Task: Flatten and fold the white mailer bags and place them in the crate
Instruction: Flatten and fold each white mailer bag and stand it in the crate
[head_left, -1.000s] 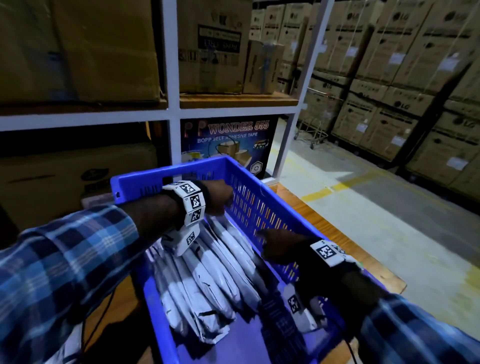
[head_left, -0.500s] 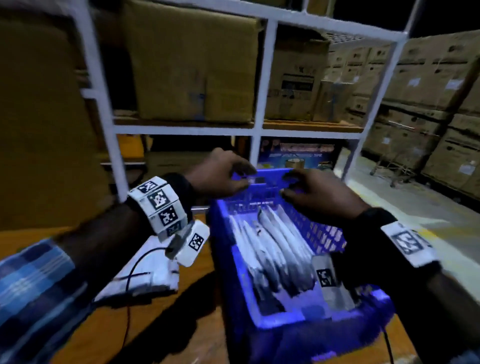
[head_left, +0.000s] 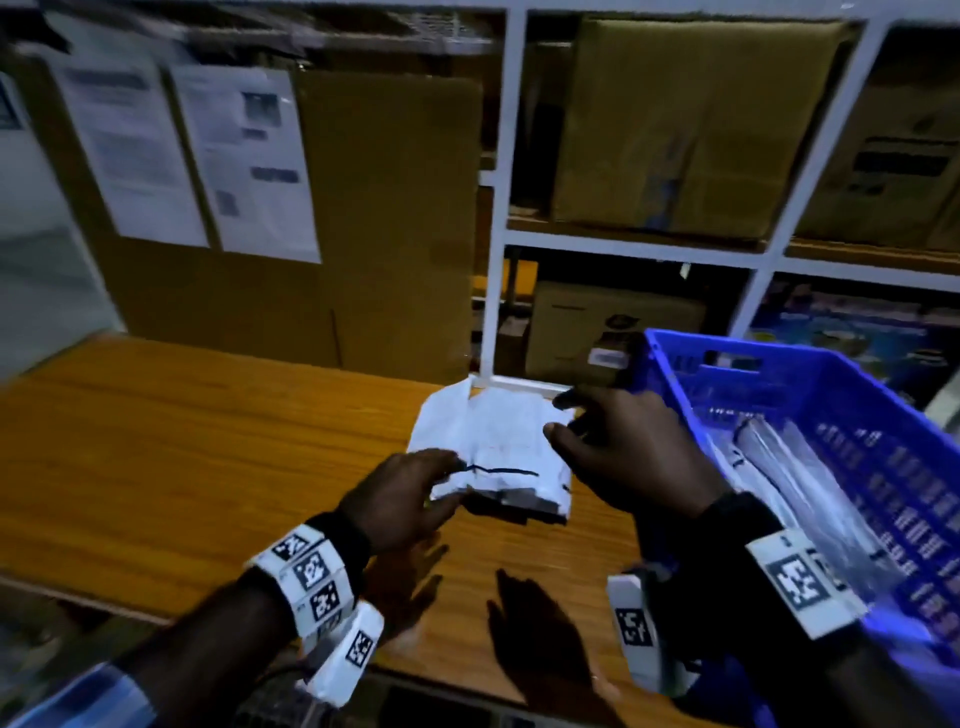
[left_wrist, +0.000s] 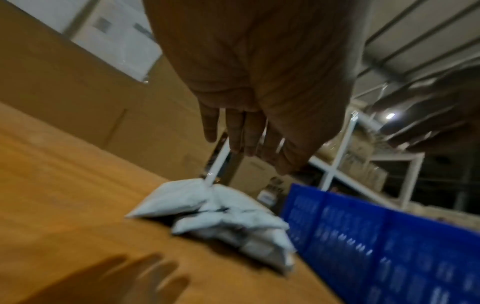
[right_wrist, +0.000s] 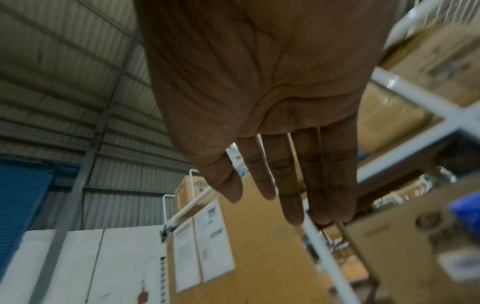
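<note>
A loose pile of white mailer bags (head_left: 493, 441) lies on the wooden table just left of the blue crate (head_left: 779, 374). Several folded white bags (head_left: 789, 478) lie in a row inside the crate. My left hand (head_left: 436, 473) hovers over the pile's near left corner. In the left wrist view its fingers (left_wrist: 246, 133) are straight and held in the air above the pile (left_wrist: 221, 222), beside the crate wall (left_wrist: 363, 236). My right hand (head_left: 597, 436) hangs over the pile's right side, palm down. In the right wrist view its fingers (right_wrist: 285, 185) are straight and hold nothing.
The wooden table (head_left: 208, 441) stretches to the left. Tall cardboard sheets with printed papers (head_left: 389, 208) lean behind it. A white metal rack (head_left: 498, 234) with cardboard boxes stands behind the pile and crate. The table's front edge runs under my wrists.
Both hands have let go of the crate's far rim and moved left over the pile of bags. The view has swung left, so the crate now sits at the right.
</note>
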